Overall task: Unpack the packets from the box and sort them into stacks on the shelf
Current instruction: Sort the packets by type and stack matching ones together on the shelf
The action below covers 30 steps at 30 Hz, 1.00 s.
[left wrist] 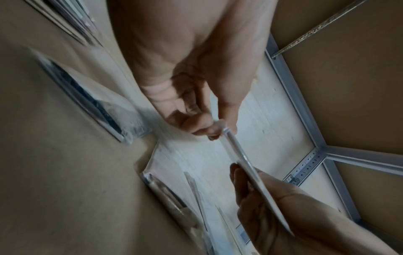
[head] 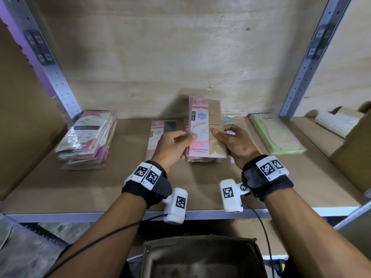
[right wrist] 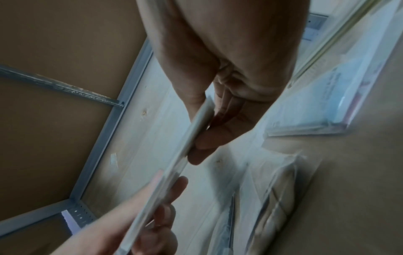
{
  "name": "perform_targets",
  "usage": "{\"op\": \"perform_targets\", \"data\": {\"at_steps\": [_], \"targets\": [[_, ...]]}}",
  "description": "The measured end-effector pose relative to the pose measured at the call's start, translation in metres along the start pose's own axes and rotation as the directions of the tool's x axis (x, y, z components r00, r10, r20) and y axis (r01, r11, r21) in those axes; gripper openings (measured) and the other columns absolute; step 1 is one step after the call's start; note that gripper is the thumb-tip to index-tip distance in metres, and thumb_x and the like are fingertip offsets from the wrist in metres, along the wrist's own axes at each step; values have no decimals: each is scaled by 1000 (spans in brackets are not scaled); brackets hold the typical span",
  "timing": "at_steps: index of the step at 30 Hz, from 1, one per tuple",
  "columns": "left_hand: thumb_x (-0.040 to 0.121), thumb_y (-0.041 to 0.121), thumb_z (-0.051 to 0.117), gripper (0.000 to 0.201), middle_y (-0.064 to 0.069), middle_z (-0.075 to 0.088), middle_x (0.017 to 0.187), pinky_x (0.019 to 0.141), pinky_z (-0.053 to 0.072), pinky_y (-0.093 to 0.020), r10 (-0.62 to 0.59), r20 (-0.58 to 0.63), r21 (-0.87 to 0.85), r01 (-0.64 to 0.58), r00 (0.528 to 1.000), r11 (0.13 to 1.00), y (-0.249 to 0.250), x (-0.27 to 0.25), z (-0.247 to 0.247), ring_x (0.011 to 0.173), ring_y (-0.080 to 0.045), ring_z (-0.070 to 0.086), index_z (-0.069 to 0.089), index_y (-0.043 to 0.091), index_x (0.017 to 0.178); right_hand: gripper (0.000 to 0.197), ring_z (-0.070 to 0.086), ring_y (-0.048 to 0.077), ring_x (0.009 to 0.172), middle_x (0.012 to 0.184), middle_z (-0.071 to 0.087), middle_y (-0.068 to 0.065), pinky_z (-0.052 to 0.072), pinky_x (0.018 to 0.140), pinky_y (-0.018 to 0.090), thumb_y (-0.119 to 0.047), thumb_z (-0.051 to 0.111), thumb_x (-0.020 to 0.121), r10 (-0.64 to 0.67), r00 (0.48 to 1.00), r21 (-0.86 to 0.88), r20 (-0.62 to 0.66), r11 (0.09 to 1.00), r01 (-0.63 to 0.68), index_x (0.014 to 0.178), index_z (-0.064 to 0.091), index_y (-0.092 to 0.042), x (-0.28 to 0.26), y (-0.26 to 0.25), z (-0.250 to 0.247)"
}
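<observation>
Both hands pinched one packet (head: 202, 127) upright over the shelf (head: 120, 189), left hand (head: 172, 147) and right hand (head: 236, 145) on opposite long edges, directly above the beige stack (head: 208, 158).

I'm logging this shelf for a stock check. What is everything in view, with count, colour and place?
Pink-and-tan ENE packet: one, held upright above the middle of the shelf.
Stack of pink-and-white packets: one stack, shelf left.
Pink packet with a dark window: one, flat, left of centre.
Stack of tan packets: one, under the held packet.
Stack of green-and-pink packets: one, shelf right.
Brown cardboard-lined shelf: one, grey metal frame.
Olive-brown open box: one, below the shelf edge.
Left hand: grip on the packet's left edge.
Right hand: grip on its right edge.
</observation>
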State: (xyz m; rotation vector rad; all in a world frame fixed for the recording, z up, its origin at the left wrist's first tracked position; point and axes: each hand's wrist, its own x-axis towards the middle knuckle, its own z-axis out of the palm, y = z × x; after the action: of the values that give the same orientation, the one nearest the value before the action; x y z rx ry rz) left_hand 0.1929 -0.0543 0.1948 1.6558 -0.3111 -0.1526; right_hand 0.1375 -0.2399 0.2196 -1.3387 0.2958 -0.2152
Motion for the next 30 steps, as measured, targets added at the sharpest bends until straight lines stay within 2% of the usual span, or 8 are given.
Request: {"op": "perform_targets", "data": {"at_steps": [4,7,10,16,18,22,25,30], "targets": [[90,26,75,24,4,67,59,43,41,-21,24,-50,-6,-24,998,1000,-5,8,2,46,-11,50,75,8,105,33,71,14,65,90,75,8,52,50,22,-1,72,85,57,988,-94,143,995,-44,115,57,-7,5,-8,-11],[92,21,72,26,7,65,59,42,41,-17,-8,-48,7,8,999,1000,-8,14,4,43,-6,50,73,5,113,49,69,27,87,110,71,19,56,65,32,6,72,79,86,981,-222,173,974,-46,124,57,-5,11,-9,-21],[96,13,66,25,0,64,63,42,41,-14,-52,37,27,51,998,998,-8,18,2,43,-6,51,69,5,119,54,67,38,97,111,66,28,58,86,48,4,77,76,54,995,-333,84,943,-23,127,57,-2,19,-5,-23],[91,5,71,26,-2,69,65,61,58,-28,-89,-23,178,91,996,980,-15,32,2,53,-16,63,70,3,116,55,65,22,72,97,68,15,53,59,28,-6,85,71,31,999,-585,4,810,-23,121,61,-4,36,2,-21],[88,5,74,26,-2,73,69,55,58,-22,-100,-67,249,114,993,962,-22,37,3,52,-12,68,71,4,114,54,66,22,76,97,69,10,57,65,30,-11,87,71,16,1000,-673,-1,740,-12,119,63,-8,40,4,-20],[84,7,79,27,2,74,69,68,64,-30,-119,-103,318,146,988,937,-29,43,3,56,-10,73,73,5,110,52,69,26,93,104,71,10,58,84,33,-19,88,71,-2,1000,-760,-2,650,0,118,67,-11,44,5,-18],[84,11,80,24,5,74,69,58,59,-19,-118,-106,369,150,987,917,-29,44,3,54,-9,72,74,7,106,51,69,28,101,110,70,13,56,93,37,-19,88,70,29,1000,-788,0,615,-18,116,68,-8,45,6,-16],[85,5,78,35,-16,76,97,62,63,-26,-174,-96,349,197,980,916,-25,43,7,61,-16,74,69,0,118,53,66,30,108,117,68,13,54,99,41,-17,88,70,89,996,-805,-3,590,-55,118,68,-8,47,7,-17]]}}
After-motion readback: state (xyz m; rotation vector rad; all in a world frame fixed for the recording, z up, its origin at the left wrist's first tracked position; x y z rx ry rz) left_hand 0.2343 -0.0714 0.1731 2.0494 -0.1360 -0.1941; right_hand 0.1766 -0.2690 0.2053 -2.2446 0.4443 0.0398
